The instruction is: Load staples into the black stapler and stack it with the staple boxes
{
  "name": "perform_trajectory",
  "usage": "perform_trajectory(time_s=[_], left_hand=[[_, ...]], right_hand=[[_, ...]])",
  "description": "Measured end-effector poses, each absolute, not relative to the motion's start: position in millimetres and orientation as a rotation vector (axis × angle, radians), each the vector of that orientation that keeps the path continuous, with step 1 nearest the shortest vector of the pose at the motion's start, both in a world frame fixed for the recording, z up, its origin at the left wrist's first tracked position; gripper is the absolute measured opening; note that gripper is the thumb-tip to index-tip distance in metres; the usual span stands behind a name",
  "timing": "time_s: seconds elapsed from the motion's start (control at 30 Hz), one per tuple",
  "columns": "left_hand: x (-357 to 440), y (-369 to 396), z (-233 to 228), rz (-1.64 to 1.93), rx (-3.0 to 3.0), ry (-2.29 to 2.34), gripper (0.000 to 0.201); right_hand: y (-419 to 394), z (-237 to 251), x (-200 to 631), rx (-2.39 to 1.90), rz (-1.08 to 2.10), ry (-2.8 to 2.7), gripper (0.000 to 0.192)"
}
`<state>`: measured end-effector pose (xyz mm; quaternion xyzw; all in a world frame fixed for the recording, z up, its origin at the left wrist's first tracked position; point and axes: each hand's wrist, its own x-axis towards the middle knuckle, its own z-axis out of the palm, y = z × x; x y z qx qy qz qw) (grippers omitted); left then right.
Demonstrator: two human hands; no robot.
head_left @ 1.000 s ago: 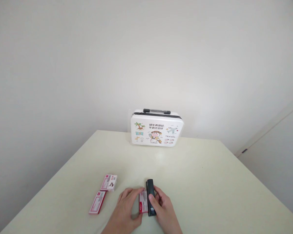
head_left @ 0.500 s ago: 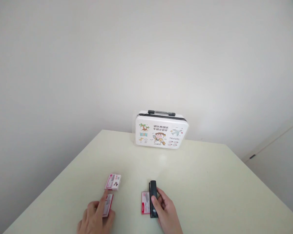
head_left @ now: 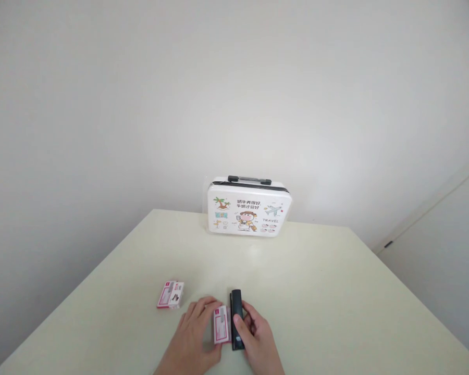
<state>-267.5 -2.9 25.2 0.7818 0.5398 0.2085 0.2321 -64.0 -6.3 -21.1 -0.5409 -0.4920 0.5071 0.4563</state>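
My wrists and forearms are cut off by the bottom edge of the view, and my right thumb hides part of the slim black plastic stapler [head_left: 236,317]. The small print on the boxes is too fine to read. The stapler lies flat on the pale cream table [head_left: 336,291] near its front edge, its long axis running away from me toward the wall. My right hand [head_left: 256,341] wraps it from the right, thumb on top. My left hand [head_left: 197,336] lies flat with fingers spread, its fingertips touching the small red-and-white cardboard box [head_left: 221,325] lying just beside the stapler's left side. I count two such boxes in view: a second red-and-white box [head_left: 171,295] sits apart to the left. One white cartoon-printed carry case [head_left: 248,208] stands upright at the far edge.
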Motion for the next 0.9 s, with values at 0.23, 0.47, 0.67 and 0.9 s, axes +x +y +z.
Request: perform_trajectory(time_s=[0.23,0.47,0.67,0.9], left_hand=[[-244.0,0.6,43.6,0.395,2.175,1.266,0.055],[-246.9,-4.1,46.6,0.384,2.132,1.249,0.071],[-329.1,34.1,35.1,0.929,1.991,1.587,0.035],[-418.5,68.7,-1.7,0.711,1.930,1.726,0.055]], right_hand=[[-20.4,-46.3,-55.6,-1.344,1.287,-1.167,0.078],[-25.7,-47.1,-54.7,-1.367,1.279,-1.162,0.080],[-23.3,-51.5,-51.8,-1.387,1.258,-1.179,0.076],[-24.6,-55.5,-58.1,-1.387,1.207,-1.068,0.076]])
